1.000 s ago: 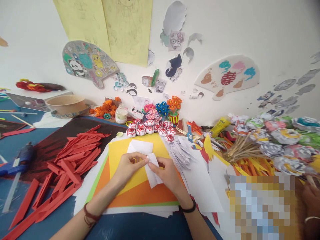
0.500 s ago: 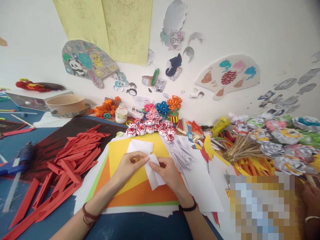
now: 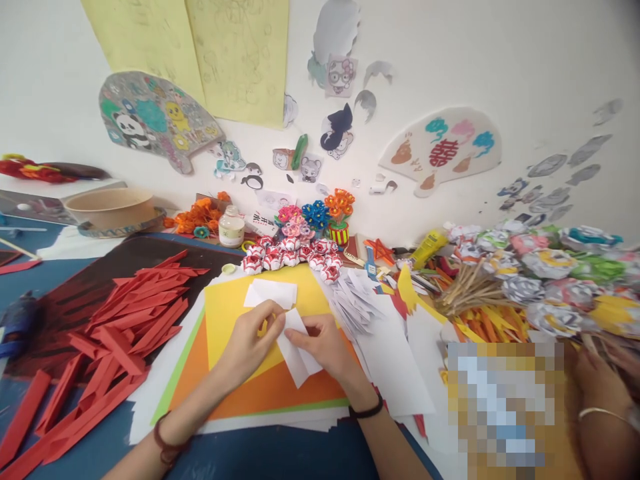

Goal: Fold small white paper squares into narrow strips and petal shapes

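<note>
A small piece of white paper (image 3: pixel 299 357), creased along its length, is held up over the stacked coloured sheets. My right hand (image 3: pixel 323 343) grips its right side, thumb on top and fingers behind. The thumb and index finger of my left hand (image 3: pixel 250 347) are pinched together at the paper's upper left edge; how much paper lies between them is hard to see. Just beyond my fingers, more white paper pieces (image 3: pixel 270 293) lie on a yellow sheet (image 3: pixel 225 307). An orange sheet (image 3: pixel 240 397) shows beneath.
Folded red paper strips (image 3: pixel 135 300) heap up at left, near a blue glue gun (image 3: pixel 20 327). Red-and-white paper flowers (image 3: pixel 290 253) and a glue jar (image 3: pixel 231 228) stand behind. White strips (image 3: pixel 353 300) lie right. Another person's hand (image 3: pixel 603 380) is at far right.
The view has shifted slightly to the right. My left fingers sit a little farther toward the paper's outer edge. The other person's hand shows more at far right.
</note>
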`<state>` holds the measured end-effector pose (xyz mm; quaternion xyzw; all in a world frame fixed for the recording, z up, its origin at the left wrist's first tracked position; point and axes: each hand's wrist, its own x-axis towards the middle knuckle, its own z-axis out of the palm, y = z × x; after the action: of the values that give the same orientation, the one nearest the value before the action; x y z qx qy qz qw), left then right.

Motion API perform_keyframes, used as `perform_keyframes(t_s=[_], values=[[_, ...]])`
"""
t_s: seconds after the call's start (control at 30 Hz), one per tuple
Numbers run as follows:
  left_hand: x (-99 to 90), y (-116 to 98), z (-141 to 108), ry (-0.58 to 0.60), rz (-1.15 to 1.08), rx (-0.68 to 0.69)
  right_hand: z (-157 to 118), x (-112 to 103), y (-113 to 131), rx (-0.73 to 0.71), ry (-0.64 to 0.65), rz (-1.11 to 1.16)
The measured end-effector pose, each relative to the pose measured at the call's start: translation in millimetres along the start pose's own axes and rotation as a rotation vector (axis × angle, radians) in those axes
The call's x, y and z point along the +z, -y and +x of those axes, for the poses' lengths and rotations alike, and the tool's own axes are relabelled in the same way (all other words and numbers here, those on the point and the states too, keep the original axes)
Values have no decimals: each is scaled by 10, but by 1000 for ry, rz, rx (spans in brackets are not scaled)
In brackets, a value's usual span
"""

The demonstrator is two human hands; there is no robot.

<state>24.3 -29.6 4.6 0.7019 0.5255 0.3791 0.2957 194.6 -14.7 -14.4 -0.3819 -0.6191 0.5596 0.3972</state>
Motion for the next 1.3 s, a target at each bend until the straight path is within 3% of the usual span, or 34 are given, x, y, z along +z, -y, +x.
perform_keyframes(t_s=[0.23,0.37,0.57,0.73,1.03,1.2,1.3], values=[[17,76,16,108,41,-17,-13,-60,93,24,-31,-2],[57,139,9,60,106,-7,-21,-63,95,28,-30,4],[103,172,1,112,144,4,-24,-60,59,7,-85,-94],[98,168,-8,73,203,6,-21,-43,25,4,-99,-108],[70,154,3,91,160,64,-28,-53,75,15,-117,-70],[-28,66,38,117,104,24,-37,-90,70,77,76,-44],[-80,56,64,142,46,11,-38,-90,40,54,112,-60]])
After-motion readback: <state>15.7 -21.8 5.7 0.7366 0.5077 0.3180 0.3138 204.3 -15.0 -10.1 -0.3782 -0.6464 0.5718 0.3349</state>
